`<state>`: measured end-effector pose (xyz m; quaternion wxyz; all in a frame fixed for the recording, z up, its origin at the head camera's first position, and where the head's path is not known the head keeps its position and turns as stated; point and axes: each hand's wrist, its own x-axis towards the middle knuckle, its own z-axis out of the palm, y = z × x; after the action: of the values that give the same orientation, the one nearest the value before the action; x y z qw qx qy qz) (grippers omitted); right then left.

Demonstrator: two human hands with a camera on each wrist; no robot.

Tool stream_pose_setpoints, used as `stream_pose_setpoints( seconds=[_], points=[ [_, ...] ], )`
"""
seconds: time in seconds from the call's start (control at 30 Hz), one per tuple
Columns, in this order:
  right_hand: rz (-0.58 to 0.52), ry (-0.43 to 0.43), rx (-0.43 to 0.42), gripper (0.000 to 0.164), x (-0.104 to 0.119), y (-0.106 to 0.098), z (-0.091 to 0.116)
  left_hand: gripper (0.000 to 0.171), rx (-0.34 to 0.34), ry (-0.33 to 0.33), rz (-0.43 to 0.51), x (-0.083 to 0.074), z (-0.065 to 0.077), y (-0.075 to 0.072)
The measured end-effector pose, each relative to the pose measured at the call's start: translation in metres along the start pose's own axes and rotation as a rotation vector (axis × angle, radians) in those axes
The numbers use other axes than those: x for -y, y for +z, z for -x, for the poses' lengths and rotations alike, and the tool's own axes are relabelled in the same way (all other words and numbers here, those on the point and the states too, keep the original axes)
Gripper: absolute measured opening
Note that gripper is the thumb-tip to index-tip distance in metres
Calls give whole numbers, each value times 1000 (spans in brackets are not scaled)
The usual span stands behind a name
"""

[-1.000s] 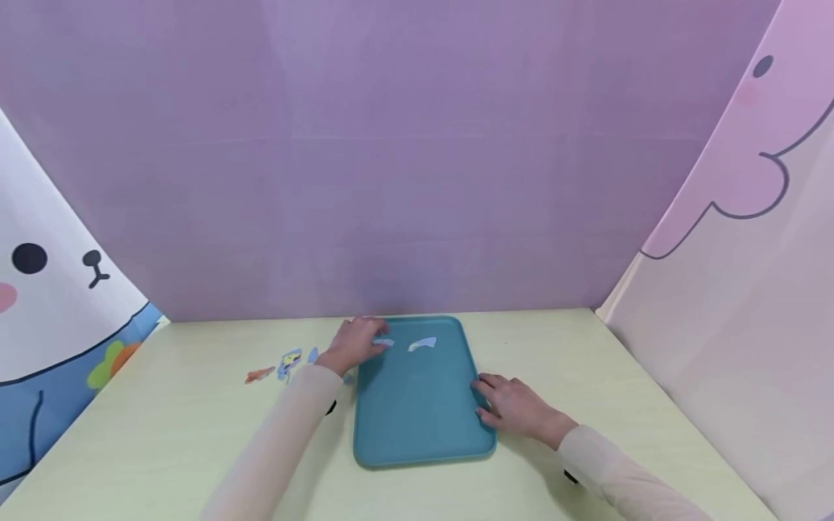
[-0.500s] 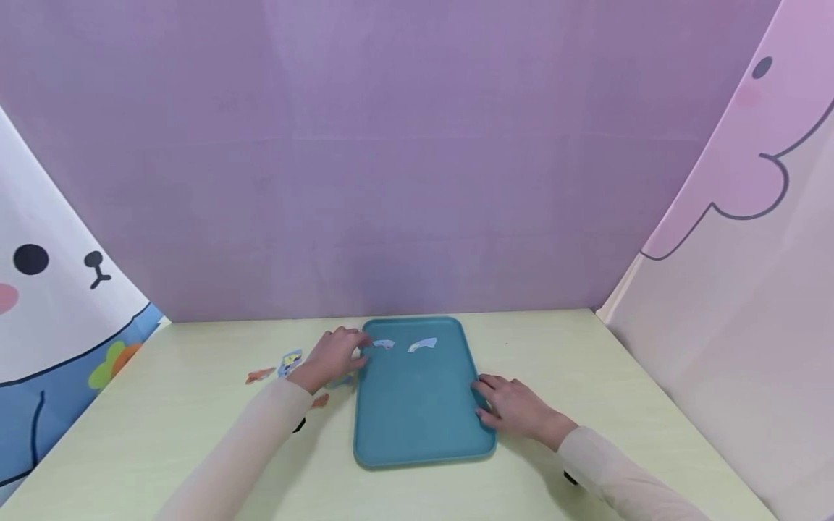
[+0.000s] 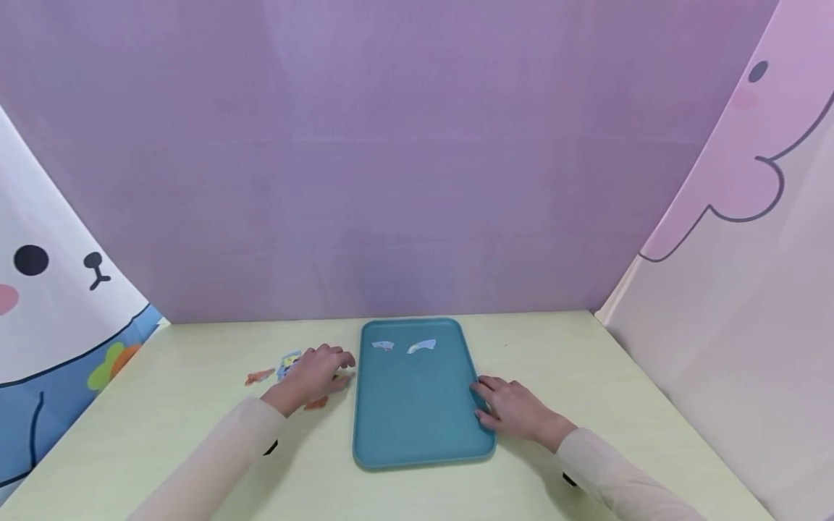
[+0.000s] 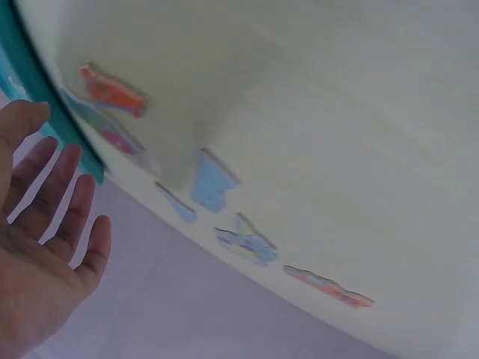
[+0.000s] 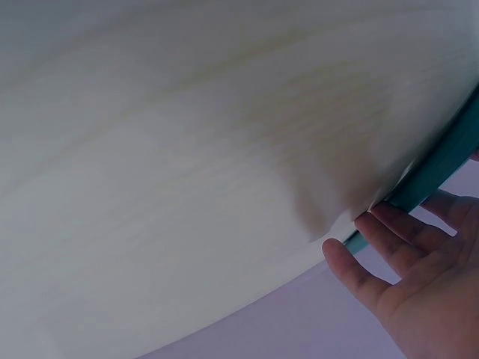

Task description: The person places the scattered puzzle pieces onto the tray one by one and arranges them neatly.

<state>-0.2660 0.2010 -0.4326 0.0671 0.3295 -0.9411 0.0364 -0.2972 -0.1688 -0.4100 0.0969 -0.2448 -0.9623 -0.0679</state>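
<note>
My left hand [image 3: 316,376] hovers just left of the teal tray [image 3: 423,427], its fingers loosely bent and holding nothing. Beneath and around it lie flat, irregular picture pieces, like puzzle pieces. In the left wrist view these include an orange piece [image 4: 116,93], a green and pink piece [image 4: 108,129], a light blue piece [image 4: 212,182] and a blue and yellow piece [image 4: 247,243]. Two pale pieces, a small one [image 3: 382,346] and a curved one [image 3: 422,346], lie at the tray's far end. My right hand [image 3: 517,409] rests its fingertips on the tray's right rim.
A pale yellow table [image 3: 573,362] carries everything. Behind it stands a purple cloth backdrop [image 3: 417,181], with printed cloths at both sides. An orange-red piece [image 3: 259,376] lies farthest left. A narrow blue piece [image 4: 177,203] lies near the light blue one.
My left hand has drawn back from the tray's far left corner, leftward and toward me, uncovering the small pale piece on the tray. The right hand and the tray stay put.
</note>
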Motion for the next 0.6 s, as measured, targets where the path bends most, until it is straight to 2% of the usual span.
stream_pose_setpoints(
  seconds=[0.27, 0.43, 0.6],
  points=[
    [6, 11, 10, 48, -1, 2, 0, 22, -34, 22, -14, 4, 17, 2],
    [-8, 13, 12, 48, 0, 2, -1, 22, -43, 35, -24, 8, 21, 5],
    [-10, 13, 11, 48, 0, 1, -1, 24, -52, 21, -7, 13, 23, 6]
  ],
)
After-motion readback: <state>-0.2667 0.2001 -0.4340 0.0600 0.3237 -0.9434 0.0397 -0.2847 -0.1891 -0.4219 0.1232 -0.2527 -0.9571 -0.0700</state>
